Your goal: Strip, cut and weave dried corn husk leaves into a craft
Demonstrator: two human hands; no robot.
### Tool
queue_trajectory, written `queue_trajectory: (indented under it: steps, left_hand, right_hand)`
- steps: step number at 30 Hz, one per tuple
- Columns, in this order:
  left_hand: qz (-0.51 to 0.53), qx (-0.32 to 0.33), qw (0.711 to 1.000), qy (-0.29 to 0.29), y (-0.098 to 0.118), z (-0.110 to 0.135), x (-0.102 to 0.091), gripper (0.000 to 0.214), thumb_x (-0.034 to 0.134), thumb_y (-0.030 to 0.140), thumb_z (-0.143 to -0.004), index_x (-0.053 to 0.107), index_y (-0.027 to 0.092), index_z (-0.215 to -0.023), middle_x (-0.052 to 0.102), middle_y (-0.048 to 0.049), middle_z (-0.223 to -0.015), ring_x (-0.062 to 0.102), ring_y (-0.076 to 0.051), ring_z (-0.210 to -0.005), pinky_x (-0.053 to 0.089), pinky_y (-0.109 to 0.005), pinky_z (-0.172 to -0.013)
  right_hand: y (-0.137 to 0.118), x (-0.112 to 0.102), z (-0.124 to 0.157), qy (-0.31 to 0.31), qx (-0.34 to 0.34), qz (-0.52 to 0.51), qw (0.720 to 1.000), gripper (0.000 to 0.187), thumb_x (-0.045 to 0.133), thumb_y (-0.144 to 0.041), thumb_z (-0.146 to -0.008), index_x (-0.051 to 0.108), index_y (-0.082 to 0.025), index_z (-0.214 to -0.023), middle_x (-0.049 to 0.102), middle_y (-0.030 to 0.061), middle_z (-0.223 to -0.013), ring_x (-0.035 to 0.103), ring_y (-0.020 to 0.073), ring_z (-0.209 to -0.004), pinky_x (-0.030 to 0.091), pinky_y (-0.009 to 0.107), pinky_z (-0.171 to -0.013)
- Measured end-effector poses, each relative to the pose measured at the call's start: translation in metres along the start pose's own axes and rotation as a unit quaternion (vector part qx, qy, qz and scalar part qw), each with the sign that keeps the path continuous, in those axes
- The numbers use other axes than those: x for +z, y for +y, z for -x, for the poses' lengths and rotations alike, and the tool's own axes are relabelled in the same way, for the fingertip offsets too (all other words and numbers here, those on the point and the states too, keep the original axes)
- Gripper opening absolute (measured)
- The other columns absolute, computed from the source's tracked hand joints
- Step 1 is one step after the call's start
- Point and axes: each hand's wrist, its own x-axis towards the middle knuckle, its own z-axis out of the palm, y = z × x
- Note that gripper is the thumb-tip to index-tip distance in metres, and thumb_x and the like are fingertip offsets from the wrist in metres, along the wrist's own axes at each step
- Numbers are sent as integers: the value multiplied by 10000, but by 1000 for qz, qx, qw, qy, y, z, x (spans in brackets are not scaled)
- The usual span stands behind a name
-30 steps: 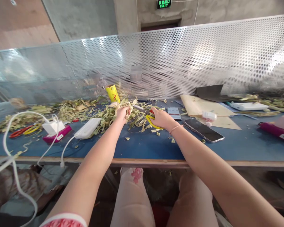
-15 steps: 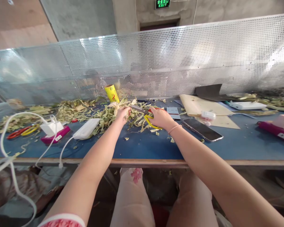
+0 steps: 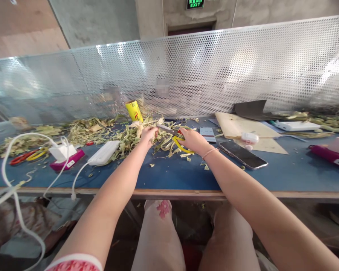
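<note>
My right hand (image 3: 196,142) is wrapped round the handles of a pair of scissors (image 3: 183,145), one loop yellow and the other red. Their dark metal blades point left, and the tips come close to the fingers of my left hand (image 3: 148,135). That left hand is closed in a pinch over the heap of dried, pale green plant strips (image 3: 130,136); what lies between its fingers is too small and covered to make out. Loose scraps lie on the blue tabletop (image 3: 169,177) below the blades.
Left are a white power bank (image 3: 104,153), a purple power strip (image 3: 70,161) with cables, and red-and-yellow scissors (image 3: 31,155). A yellow tube (image 3: 133,110) stands by the perforated screen (image 3: 186,75). Right lie a phone (image 3: 243,154), a small white case (image 3: 249,138) and beige sheets (image 3: 234,124).
The view has shifted very slightly. Both hands and the scissors stay almost in place, with only a small change in the right hand's grip.
</note>
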Motion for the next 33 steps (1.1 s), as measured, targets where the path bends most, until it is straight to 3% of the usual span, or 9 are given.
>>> queue_trajectory:
  steps: [6, 15, 23, 33]
  left_hand:
    - [-4, 4, 1000, -5, -1, -1, -1, 159, 603, 60, -622, 497, 128, -525, 491, 31, -418, 429, -32, -355, 343, -155, -389]
    - [49, 26, 998, -27, -5, -4, -2, 188, 639, 120, -655, 486, 128, -545, 493, 36, -438, 457, -43, -392, 374, -167, -428]
    - [92, 29, 994, -53, -6, -8, -4, 131, 665, 100, -625, 537, 130, -622, 533, 32, -546, 511, -50, -488, 410, -171, -496]
    - [104, 46, 990, -80, -8, -6, -2, 134, 640, 82, -634, 517, 134, -621, 527, 43, -543, 490, -35, -465, 407, -164, -495]
  right_hand:
    - [1, -3, -1, -15, 20, 4, 1000, 347, 425, -455, -851, 510, -168, -1027, 641, 107, -814, 612, 233, -744, 398, 274, -601]
    - [9, 2, -4, 25, 75, -91, 993, 401, 397, -472, -865, 479, -135, -1067, 646, 135, -884, 609, 257, -822, 400, 280, -649]
    - [11, 6, -1, 16, 14, -131, 991, 443, 448, -525, -813, 452, -141, -1034, 635, 118, -837, 596, 241, -761, 393, 267, -618]
    - [10, 8, -1, -4, 11, -128, 992, 469, 455, -552, -799, 459, -151, -1043, 625, 94, -813, 590, 225, -717, 380, 256, -571]
